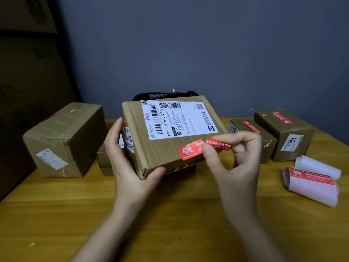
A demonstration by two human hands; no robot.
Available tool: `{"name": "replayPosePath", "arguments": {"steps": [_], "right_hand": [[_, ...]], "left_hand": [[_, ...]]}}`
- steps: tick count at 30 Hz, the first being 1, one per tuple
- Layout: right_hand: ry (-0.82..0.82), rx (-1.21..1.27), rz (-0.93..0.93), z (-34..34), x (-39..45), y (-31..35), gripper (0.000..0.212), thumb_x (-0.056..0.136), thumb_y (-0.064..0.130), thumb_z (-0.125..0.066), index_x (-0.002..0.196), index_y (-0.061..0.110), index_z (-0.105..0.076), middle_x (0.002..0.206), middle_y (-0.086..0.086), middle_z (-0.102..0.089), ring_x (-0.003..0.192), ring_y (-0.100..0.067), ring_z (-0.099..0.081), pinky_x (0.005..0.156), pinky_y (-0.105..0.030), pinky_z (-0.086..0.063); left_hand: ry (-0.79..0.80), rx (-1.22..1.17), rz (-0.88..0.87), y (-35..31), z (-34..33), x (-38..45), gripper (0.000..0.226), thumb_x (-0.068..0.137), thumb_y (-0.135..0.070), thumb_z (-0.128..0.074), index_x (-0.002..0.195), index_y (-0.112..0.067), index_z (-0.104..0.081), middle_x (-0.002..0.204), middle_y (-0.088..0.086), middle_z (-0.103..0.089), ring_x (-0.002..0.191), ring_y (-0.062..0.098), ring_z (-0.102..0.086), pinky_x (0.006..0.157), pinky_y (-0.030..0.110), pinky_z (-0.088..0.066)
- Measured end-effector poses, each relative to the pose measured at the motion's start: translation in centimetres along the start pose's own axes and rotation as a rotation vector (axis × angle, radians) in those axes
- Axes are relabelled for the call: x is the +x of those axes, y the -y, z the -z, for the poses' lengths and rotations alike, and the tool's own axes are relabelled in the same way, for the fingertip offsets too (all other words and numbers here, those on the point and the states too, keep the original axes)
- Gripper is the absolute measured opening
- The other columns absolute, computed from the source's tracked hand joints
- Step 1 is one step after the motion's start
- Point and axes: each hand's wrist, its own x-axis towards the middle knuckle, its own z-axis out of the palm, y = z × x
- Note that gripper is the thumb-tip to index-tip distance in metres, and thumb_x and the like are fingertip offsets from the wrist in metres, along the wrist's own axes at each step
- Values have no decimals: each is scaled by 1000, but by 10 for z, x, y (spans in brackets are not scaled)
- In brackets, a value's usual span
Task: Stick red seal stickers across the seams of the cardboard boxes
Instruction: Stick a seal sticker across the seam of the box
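The left hand gripped the near-left corner of a tilted brown cardboard box bearing a white shipping label. The right hand pinched the lifted right end of a red rectangular seal sticker, whose left end lay on the box.

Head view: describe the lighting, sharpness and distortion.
Head view: dim, the left background nearly black; the shipping label on the held box is sharp; the backing-paper rolls at right are soft; wide-angle bowing curves the table edge.
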Motion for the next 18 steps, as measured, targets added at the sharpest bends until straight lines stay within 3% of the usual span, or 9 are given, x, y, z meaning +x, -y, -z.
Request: {"name": "replayPosePath", "arguments": {"steps": [10,14,18], "right_hand": [[25,14,56,-4,0,1,39,79,10,-69,93,26,-37,92,-12,-66,91,-16,-67,82,-21,-51],[34,40,99,-4,0,1,40,82,10,-67,95,31,-36,89,-6,-64,88,-19,-66,81,-26,-51],[29,67,111,-5,-1,1,36,83,11,-64,95,24,-33,87,-10,-60,84,-17,-63,77,-24,-49]], "left_hand": [[-4,-3,-21,3,2,1,117,69,-81,-52,143,5,-20,147,19,-28,138,37,-29,105,64,-29],[7,-5,-24,1,1,0,118,69,-81,-53,142,6,-20,147,20,-27,138,37,-29,106,63,-28],[19,-4,-27,-1,1,0,117,69,-81,-52,142,5,-21,147,21,-27,139,37,-28,107,62,-28]]}}
